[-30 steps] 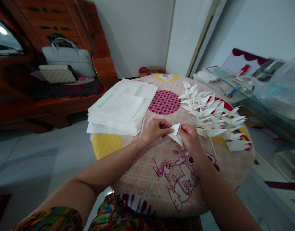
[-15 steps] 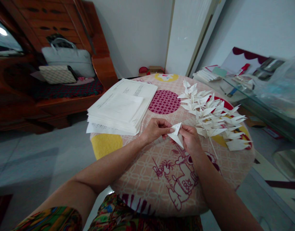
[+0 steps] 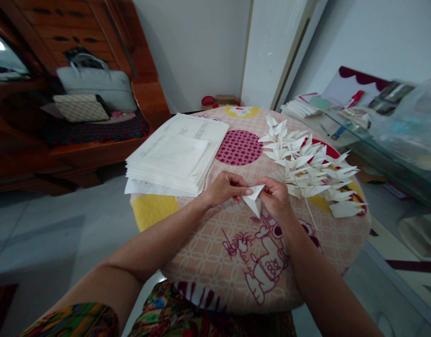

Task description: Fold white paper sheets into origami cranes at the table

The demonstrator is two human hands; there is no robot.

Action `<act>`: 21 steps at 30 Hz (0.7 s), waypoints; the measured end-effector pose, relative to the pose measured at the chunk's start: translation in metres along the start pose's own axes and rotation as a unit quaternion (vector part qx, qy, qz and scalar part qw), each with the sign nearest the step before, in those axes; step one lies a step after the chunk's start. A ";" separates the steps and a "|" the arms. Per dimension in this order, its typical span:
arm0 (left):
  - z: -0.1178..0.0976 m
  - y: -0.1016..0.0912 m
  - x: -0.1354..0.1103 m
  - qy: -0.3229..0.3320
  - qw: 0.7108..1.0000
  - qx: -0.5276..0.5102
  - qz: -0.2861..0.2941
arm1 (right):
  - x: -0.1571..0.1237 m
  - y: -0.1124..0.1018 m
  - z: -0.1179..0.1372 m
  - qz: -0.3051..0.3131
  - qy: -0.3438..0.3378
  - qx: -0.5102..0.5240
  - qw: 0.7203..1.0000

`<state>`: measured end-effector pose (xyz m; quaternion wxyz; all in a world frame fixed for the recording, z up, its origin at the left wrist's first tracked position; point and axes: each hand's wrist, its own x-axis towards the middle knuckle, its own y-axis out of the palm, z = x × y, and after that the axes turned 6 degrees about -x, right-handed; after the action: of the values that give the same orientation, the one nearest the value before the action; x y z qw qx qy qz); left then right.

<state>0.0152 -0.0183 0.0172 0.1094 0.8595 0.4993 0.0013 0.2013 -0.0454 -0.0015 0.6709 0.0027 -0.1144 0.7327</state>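
Observation:
Between my two hands is a small folded white paper [image 3: 252, 202], its pointed tip hanging down over the round table. My left hand [image 3: 226, 187] pinches its left side between thumb and fingers. On its right side, my right hand [image 3: 274, 195] has closed fingers at the upper corner. To the right lie many folded paper cranes [image 3: 303, 161], bunched together with pointed wings up. At the left of my hands sits a thick stack of printed paper sheets [image 3: 176, 154], with smaller blank white sheets [image 3: 182, 157] on top.
A patterned cloth [image 3: 201, 262] covers the round table. Right of it, a glass-topped table [image 3: 363, 133] bears papers, a plastic bag [image 3: 412, 121] and metal containers. A wooden bench [image 3: 145, 93] at the left holds a grey handbag [image 3: 96, 86] and a chequered purse [image 3: 82, 107].
My right hand's fingers have shifted over the paper's upper corner, and the paper has tilted slightly, its tip moving left. The view has shifted a little.

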 end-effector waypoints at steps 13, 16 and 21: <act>0.003 0.000 0.001 -0.009 1.000 0.003 -0.019 | -0.006 0.004 0.010 -0.026 0.059 0.040 0.997; 0.002 0.000 0.001 -0.011 1.000 -0.003 -0.027 | -0.006 0.003 0.008 -0.024 0.050 0.025 0.998; 0.000 -0.001 0.001 -0.022 0.999 -0.011 -0.026 | -0.006 0.003 -0.001 -0.040 0.038 0.011 0.998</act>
<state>0.0146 -0.0173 0.0168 0.1298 0.8450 0.5185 -0.0153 0.1993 -0.0512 -0.0035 0.7033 -0.0136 -0.0807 0.7061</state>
